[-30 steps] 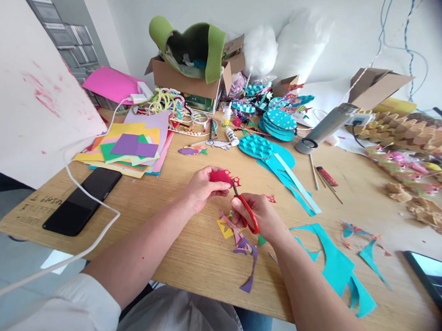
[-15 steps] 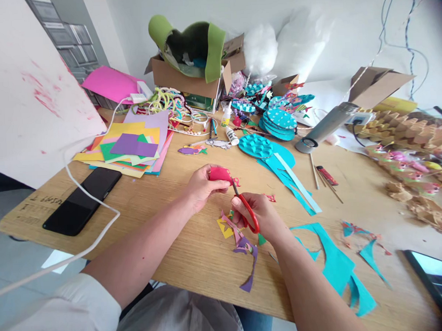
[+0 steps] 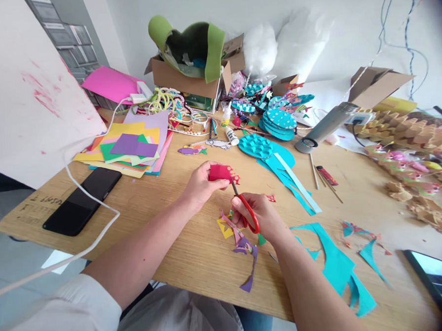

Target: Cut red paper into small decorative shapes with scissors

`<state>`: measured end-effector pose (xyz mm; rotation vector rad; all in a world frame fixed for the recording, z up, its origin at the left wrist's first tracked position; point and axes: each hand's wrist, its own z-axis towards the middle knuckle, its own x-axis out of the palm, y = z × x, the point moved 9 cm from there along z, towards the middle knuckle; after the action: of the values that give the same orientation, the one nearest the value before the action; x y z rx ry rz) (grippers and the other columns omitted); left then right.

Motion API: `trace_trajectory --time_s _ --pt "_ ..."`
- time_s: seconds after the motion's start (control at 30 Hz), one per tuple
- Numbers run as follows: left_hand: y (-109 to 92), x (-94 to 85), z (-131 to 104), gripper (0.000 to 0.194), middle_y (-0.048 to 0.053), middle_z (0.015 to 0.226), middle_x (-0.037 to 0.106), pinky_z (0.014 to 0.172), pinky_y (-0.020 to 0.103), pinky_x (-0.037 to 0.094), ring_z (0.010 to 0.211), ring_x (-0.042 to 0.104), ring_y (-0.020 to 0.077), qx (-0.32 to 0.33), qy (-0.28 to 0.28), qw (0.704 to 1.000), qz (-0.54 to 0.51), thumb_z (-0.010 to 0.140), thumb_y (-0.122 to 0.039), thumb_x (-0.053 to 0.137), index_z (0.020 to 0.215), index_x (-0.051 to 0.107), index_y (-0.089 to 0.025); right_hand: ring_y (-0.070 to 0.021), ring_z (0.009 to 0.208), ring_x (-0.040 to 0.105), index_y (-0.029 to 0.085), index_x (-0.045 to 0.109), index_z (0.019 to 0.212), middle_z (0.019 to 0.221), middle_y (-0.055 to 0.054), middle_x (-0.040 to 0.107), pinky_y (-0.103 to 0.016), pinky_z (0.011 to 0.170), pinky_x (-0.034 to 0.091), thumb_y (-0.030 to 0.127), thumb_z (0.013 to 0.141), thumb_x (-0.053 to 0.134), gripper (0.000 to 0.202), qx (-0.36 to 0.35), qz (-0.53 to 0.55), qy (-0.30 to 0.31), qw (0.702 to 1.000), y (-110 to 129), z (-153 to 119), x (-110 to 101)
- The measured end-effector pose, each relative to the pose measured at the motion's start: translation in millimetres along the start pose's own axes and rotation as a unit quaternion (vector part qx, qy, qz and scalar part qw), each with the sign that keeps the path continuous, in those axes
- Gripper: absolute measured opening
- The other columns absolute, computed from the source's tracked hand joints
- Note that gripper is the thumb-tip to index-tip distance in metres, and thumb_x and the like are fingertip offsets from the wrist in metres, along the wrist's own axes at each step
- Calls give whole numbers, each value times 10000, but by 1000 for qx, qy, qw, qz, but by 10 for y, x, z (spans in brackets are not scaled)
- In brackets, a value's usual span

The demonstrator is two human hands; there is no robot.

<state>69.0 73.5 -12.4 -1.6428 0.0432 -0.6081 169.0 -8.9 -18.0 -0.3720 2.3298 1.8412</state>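
The person is wearing a creased, light-grey cloth top (image 3: 184, 315), its loose, pale left sleeve (image 3: 65, 312) ending mid-arm, and blue trousers (image 3: 258, 326).

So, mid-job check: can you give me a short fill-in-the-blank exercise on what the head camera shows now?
1. The left hand holds a piece of paper whose colour is ____.
2. The right hand holds a pair of ____ with looped handles.
3. In the picture, the silver flask is to the ____ of the turquoise bumpy disc.
4. A white cable crosses over a black mobile ____.

Missing words: red; scissors; right; phone.
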Motion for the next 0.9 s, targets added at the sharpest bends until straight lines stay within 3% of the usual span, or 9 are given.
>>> trace_trajectory --time_s 0.37,0.9 --pt "63 52 -21 447 8 782 646 617 251 488 661 586 102 -49 19 998 -24 557 -113 753 959 557 -134 -149 429 593 191 511 614 518 -49 643 -240 412 427 776 696 545 592 -14 -2 0 1000 36 4 -9" --pt "68 57 -19 405 44 819 668 611 250 468 663 599 110 -58 25 997 -47 567 -107 748 916 543 -123 -136 403 571 184 520 619 493 -33 628 -224 397 407 699 691 641 534 0 17 -2 1000 1 7 -12"
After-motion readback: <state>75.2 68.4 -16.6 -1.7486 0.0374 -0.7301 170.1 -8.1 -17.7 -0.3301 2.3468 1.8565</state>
